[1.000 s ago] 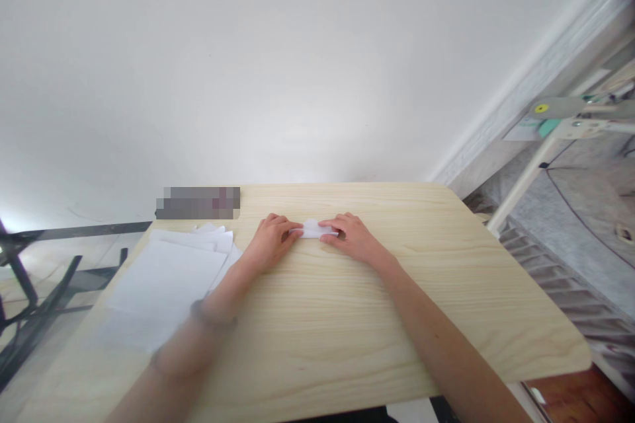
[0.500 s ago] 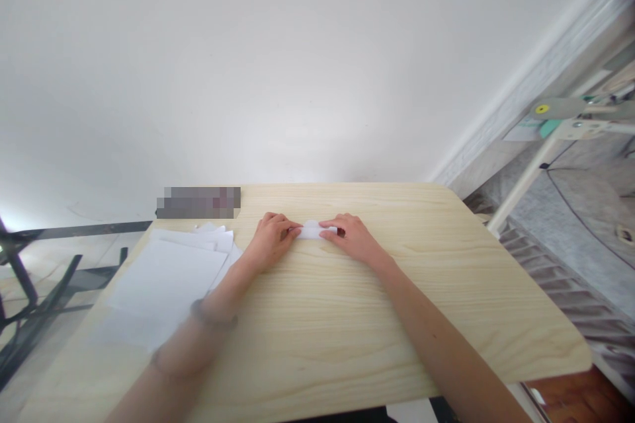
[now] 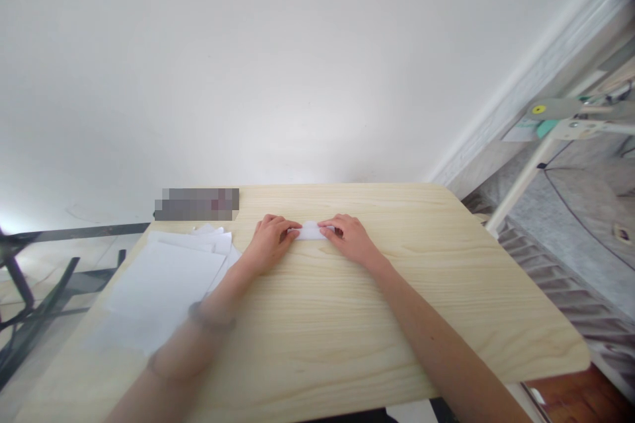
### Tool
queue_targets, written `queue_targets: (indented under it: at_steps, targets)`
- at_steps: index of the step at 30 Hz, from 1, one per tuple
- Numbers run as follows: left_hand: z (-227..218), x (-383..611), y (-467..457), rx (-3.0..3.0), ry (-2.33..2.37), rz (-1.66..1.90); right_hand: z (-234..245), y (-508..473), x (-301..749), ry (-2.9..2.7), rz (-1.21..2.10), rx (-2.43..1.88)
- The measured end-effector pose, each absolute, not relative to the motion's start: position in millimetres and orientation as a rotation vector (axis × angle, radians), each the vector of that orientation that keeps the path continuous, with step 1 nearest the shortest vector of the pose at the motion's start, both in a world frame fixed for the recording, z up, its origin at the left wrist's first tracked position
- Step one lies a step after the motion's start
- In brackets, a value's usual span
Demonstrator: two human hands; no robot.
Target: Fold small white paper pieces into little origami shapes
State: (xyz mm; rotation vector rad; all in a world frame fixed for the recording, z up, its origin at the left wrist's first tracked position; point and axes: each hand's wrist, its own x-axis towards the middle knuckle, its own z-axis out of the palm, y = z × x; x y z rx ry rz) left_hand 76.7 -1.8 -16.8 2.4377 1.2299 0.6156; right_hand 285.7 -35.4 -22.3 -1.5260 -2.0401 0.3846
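A small folded piece of white paper point(image 3: 311, 230) lies on the light wooden table point(image 3: 347, 317), toward its far side. My left hand point(image 3: 270, 240) pinches the paper's left end with curled fingers. My right hand point(image 3: 348, 238) pinches its right end the same way. Both hands rest on the tabletop, and the fingers cover both ends of the paper.
A loose stack of white sheets point(image 3: 169, 281) lies on the table's left part, next to my left forearm. A blurred dark object point(image 3: 196, 203) sits at the far left edge. A white wall stands behind; a white frame point(image 3: 540, 158) and grey bedding lie right.
The hands and the folded paper stay almost in place; the fingertips shift slightly along the paper, and the view drifts a little.
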Motion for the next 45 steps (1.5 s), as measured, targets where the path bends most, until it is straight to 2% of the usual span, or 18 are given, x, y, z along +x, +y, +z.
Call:
queue_targets:
  at_steps: [35, 45]
  targets:
    - [-14, 75, -3, 2.424, 1.179, 0.594, -17, -35, 288, -2.057, 0.458, -1.49]
    - [-14, 86, 9, 2.517, 0.955, 0.685, -20, -32, 282, -2.08, 0.294, -1.589]
